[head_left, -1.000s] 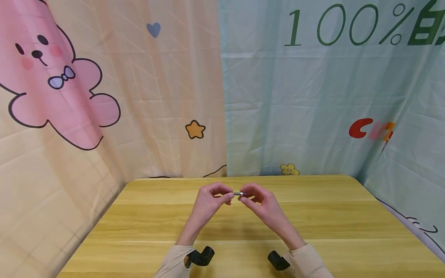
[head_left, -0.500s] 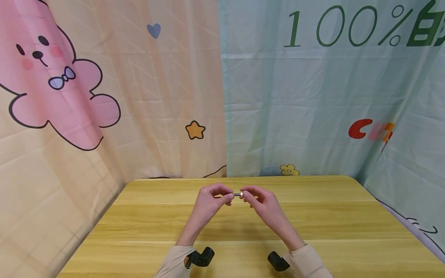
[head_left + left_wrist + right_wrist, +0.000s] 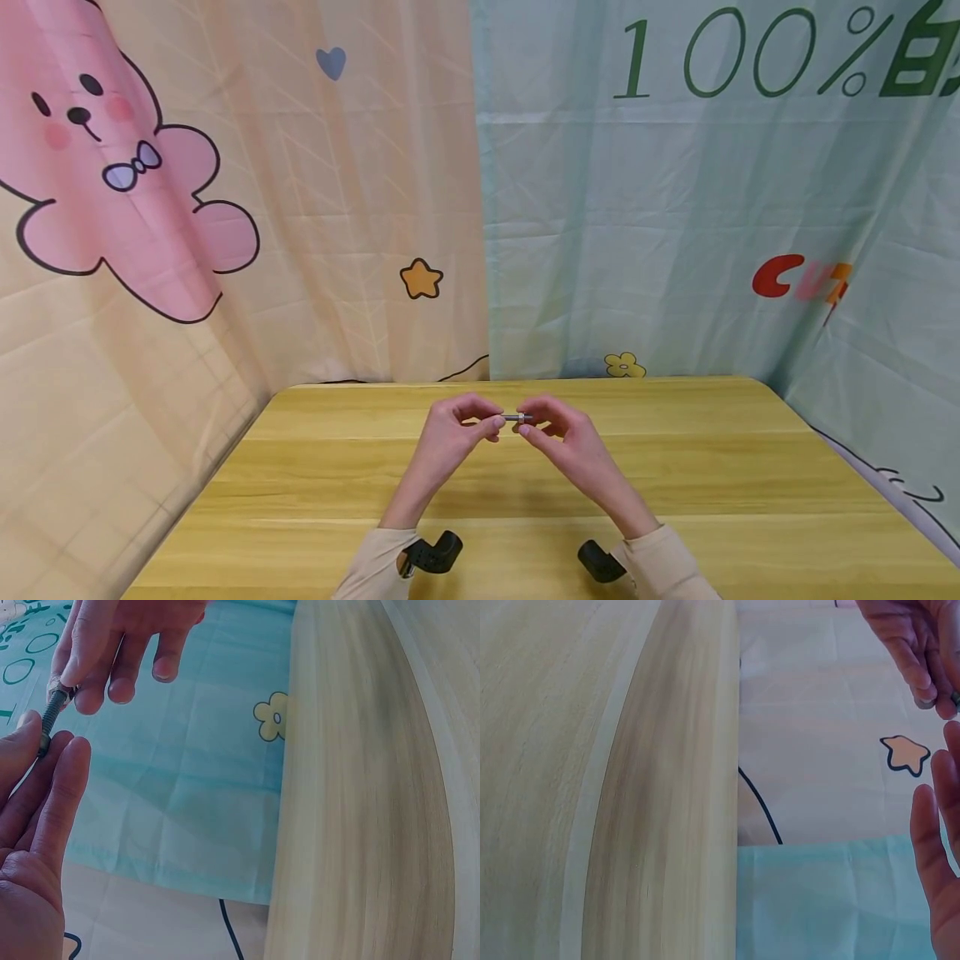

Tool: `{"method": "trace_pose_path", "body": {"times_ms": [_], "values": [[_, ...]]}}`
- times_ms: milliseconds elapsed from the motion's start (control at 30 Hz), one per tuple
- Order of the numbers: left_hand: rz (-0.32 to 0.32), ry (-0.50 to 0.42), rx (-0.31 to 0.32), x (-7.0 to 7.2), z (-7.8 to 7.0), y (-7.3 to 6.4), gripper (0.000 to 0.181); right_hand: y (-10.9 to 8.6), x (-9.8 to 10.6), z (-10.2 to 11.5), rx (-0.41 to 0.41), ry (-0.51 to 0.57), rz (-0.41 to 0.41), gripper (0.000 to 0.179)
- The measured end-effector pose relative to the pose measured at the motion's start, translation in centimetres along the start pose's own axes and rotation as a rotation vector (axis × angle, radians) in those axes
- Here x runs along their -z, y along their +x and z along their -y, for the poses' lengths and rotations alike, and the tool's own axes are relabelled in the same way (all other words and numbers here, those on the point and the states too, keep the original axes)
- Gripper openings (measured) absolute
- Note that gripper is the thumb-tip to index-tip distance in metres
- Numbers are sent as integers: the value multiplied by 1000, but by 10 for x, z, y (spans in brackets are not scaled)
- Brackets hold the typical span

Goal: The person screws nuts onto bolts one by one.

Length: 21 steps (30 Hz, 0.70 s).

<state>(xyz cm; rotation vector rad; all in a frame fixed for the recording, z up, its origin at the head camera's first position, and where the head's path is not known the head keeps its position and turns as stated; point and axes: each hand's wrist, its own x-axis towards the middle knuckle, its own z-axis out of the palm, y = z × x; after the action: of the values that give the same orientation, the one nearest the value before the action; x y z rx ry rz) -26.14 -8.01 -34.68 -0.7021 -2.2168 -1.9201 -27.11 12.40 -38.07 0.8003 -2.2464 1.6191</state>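
Above the table, a threaded metal bolt (image 3: 51, 716) is held level between the two hands. My left hand (image 3: 450, 433) pinches its left end between thumb and fingers. Around the other end, the fingertips and thumb of my right hand (image 3: 566, 435) grip a small nut (image 3: 521, 417) on the thread. From the left wrist view, the right thumb tip lies right at the nut, with the other fingers spread loosely. Only a sliver of the bolt shows at the edge of the right wrist view; the left fingers cover its left end.
The wooden table (image 3: 337, 492) stretches under both hands. Behind it hang a peach curtain (image 3: 360, 208) and a pale green curtain (image 3: 637, 225). A black wrist mount (image 3: 435, 553) sits on the left sleeve, and another black mount (image 3: 600, 562) on the right.
My right thumb lay up over the nut half a second ago and is now lower, leaving more of the nut in view. The left hand keeps its grip and place.
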Motion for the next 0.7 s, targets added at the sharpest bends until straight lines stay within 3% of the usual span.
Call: {"method": "trace_pose_path", "body": {"times_ms": [467,700], "values": [[-14,7,22,-3,-1,-2,5,-2,-2,1,-85,-37,-28,19],[-13,-12,11,-1,1,1,5,0,-2,1,-41,-55,-21,25]]}}
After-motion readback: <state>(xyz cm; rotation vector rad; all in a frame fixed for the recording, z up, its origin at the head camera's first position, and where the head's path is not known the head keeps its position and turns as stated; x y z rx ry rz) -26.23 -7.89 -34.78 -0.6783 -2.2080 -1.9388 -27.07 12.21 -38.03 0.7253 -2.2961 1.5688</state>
